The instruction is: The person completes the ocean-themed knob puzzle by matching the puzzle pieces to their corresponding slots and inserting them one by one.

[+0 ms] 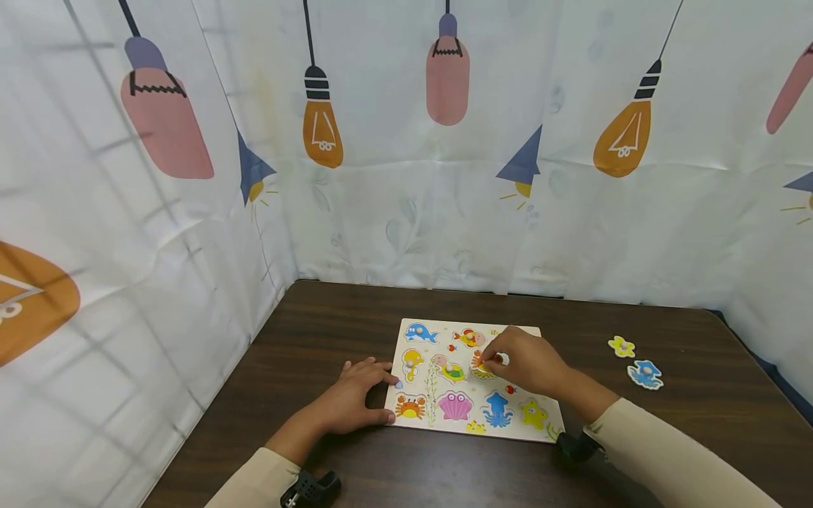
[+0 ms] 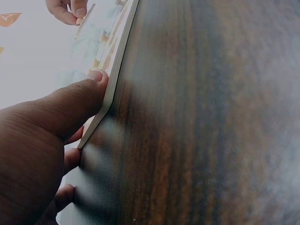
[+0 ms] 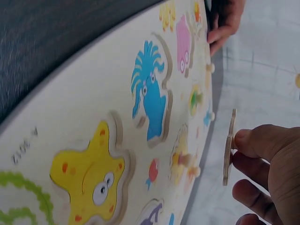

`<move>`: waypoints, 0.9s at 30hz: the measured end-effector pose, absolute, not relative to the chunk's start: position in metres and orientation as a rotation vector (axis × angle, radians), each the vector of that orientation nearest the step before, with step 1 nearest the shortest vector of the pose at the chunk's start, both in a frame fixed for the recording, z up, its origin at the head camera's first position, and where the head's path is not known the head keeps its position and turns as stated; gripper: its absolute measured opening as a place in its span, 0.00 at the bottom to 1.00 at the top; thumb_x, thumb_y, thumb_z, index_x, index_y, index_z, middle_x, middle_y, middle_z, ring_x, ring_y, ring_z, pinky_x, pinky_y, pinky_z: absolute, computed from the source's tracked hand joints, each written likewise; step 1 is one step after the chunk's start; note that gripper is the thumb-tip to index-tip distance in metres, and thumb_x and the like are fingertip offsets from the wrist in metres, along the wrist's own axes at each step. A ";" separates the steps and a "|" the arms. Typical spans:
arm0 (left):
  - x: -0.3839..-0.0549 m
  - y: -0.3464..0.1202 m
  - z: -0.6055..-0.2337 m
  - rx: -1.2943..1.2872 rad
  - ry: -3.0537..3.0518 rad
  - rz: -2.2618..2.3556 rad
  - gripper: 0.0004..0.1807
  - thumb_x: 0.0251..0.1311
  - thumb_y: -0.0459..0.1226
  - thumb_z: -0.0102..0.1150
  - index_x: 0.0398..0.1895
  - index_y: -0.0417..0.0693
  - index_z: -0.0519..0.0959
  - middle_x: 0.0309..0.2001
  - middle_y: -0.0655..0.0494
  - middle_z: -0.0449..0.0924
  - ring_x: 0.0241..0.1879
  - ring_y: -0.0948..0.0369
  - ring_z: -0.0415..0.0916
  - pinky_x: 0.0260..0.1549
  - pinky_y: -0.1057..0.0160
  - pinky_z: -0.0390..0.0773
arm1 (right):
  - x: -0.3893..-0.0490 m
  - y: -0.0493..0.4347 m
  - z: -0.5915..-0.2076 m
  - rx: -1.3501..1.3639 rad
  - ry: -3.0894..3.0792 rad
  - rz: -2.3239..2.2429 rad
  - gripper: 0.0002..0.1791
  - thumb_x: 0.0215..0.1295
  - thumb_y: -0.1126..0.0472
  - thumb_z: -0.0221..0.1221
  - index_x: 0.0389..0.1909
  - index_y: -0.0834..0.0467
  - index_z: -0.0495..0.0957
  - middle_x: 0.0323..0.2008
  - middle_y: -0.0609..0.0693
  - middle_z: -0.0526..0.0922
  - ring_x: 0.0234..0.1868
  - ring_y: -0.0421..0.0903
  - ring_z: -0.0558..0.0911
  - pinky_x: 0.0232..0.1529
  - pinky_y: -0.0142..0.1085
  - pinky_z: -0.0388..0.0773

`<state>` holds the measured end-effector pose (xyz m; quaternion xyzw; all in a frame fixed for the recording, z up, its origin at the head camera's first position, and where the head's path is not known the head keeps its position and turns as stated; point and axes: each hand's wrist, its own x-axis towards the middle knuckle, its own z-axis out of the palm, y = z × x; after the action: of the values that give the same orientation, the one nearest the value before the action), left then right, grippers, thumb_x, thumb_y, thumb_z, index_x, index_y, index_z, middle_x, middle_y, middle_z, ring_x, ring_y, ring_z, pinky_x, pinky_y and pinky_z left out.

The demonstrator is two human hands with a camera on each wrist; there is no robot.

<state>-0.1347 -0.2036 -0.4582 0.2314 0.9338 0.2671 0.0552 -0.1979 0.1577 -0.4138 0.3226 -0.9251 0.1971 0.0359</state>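
Observation:
A wooden knob puzzle board (image 1: 438, 422) with sea-animal pictures lies on the table. My left hand (image 1: 352, 398) rests at its left side with fingers spread, the thumb (image 2: 84, 101) pressing the near left corner. Above the board's right half, my right hand (image 1: 527, 361) pinches a puzzle piece (image 3: 228, 154) by its knob between thumb and fingers. That piece appears edge-on in the right wrist view, raised off the board, its picture hidden there. Recesses for the crab (image 1: 410, 406), pink shell (image 1: 454, 406), squid (image 1: 497, 410) and starfish (image 1: 533, 414) hold no pieces.
Two loose pieces, one yellow (image 1: 621, 346) and one blue (image 1: 645, 374), lie on the dark wooden table (image 1: 343, 310) right of the board. Knobbed pieces, such as the whale (image 1: 420, 332) and turtle (image 1: 449, 369), sit in the board. A patterned curtain (image 1: 394, 212) hangs behind.

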 end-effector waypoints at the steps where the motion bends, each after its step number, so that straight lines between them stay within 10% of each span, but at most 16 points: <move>1: -0.135 -0.204 -0.458 0.701 2.835 0.812 0.31 0.56 0.55 0.74 0.61 0.58 0.79 0.72 0.52 0.68 0.76 0.38 0.53 0.68 0.25 0.42 | -0.196 0.156 -0.413 0.999 -2.837 0.596 0.04 0.61 0.56 0.73 0.35 0.43 0.90 0.35 0.32 0.81 0.38 0.38 0.75 0.31 0.31 0.75; 27: -0.133 -0.205 -0.457 0.720 2.825 0.808 0.32 0.56 0.57 0.72 0.63 0.58 0.78 0.72 0.52 0.68 0.76 0.39 0.53 0.68 0.25 0.41 | -0.172 0.110 -0.420 1.249 -2.728 0.635 0.00 0.63 0.55 0.71 0.33 0.45 0.90 0.34 0.32 0.82 0.38 0.34 0.76 0.30 0.30 0.75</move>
<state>-0.1326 -0.2051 -0.4566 0.2375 0.9323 0.2665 0.0580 -0.1718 0.1102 -0.4201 0.4071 -0.8888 0.2070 0.0374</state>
